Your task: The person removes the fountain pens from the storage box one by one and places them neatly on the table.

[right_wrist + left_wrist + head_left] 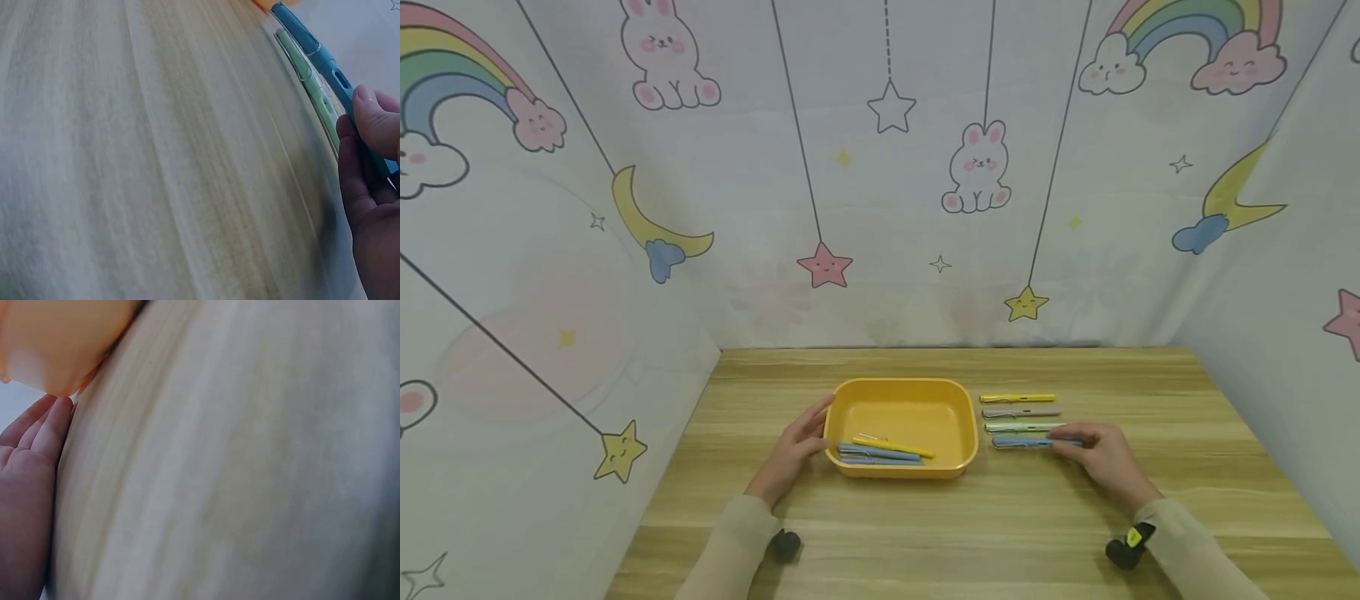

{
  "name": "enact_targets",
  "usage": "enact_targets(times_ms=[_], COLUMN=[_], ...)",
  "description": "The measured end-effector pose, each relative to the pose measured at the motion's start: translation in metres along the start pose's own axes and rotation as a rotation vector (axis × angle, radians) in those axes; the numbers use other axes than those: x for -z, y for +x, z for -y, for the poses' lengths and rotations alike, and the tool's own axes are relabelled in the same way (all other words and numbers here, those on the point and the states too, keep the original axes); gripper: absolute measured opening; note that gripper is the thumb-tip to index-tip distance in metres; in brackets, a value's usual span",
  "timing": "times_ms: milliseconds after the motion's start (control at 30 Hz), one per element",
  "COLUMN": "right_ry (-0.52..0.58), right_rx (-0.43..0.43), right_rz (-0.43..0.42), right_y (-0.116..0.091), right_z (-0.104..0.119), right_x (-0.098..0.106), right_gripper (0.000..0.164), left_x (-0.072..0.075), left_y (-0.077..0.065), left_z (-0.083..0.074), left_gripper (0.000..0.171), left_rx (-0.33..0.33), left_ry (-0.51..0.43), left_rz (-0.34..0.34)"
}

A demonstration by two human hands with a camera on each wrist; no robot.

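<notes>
1. At the right of the table (940, 533), the right hand (1105, 462), thumb and fingers (378, 122) closed in a pinch around a blue pen (1018, 442).
2. Gripped toward its right-hand end, with cap and clip to the left; nearest the person in a row of four; impossible to tell whether touching the table or slightly raised.
3. Just beyond it, in order going away from the person: a pale green pen (1018, 428), a mauve pen (1018, 413) and a yellow pen (1018, 398), all roughly parallel, caps to the left.
4. Just left of the row, a yellow-orange tray (898, 382) with rounded corners, upright on the table.
5. Inside, near the front wall and toward the left, a pair of blue pens (868, 460), side by side, with a second yellow pen (898, 447) slanting along their far side.
6. At the left end of the tray, the left hand (793, 454), fingers fairly straight, thumb apart, tips touching the outer wall.
7. Behind the table, a white backdrop (895, 217) printed with rabbits, stars, moons and rainbows.
</notes>
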State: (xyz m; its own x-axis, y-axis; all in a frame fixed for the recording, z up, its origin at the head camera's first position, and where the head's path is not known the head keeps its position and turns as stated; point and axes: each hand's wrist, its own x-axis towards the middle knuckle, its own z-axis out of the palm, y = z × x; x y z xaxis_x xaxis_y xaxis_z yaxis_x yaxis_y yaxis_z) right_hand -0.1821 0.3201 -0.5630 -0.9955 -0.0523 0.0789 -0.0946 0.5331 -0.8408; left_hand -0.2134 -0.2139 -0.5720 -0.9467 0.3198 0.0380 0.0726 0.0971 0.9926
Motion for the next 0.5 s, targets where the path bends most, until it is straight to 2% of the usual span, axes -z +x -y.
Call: enact_targets(times_ms=[200,500], right_ry=[-0.025,-0.127], right_rx=[0.01,0.092], right_rz=[0.008,-0.018], right_y=[0.0006,0.0022], right_z=[-0.0013,-0.0061], right_x=[-0.0021,-0.0055], right_gripper=[0.02,0.016], left_x=[-0.0004,0.0002], left_y=[0.0001,0.0009], left_z=[0.0002,0.0001], left_gripper=[0.07,0.07], left_rx=[0.0,0.005], left_ry=[-0.001,-0.002], left_rz=[-0.004,0.005])
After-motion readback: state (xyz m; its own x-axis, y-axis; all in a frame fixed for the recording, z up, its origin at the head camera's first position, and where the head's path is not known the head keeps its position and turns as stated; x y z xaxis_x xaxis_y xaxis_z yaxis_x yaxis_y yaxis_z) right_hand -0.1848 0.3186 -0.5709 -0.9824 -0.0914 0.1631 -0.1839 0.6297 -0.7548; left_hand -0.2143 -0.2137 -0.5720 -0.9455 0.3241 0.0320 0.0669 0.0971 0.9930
